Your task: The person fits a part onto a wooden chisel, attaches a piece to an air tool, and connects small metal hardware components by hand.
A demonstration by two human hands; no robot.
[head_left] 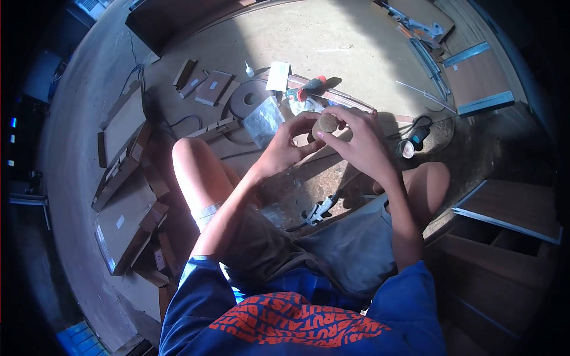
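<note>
Between my two hands is a small round brown thing (328, 123), its flat rough face turned up; its kind I cannot make out. My left hand (286, 145) is curled with its thumb and fingertips at the left side of it. My right hand (355, 137) pinches it from the right, the thumb below and the fingers above. Just beyond the hands lie a red and teal power tool (306, 90) and a clear plastic bag (264, 121). On the floor between my legs rests a white and black hand tool (320, 210).
A wide brown roll of strip (249, 98), a white sheet (278, 76) and a small white bottle (249, 70) lie beyond. Brown panels and boxes (127, 216) pile up at left. A corded power tool (412, 142) stands right, near drawer-like boards (484, 77) and a panel (510, 207).
</note>
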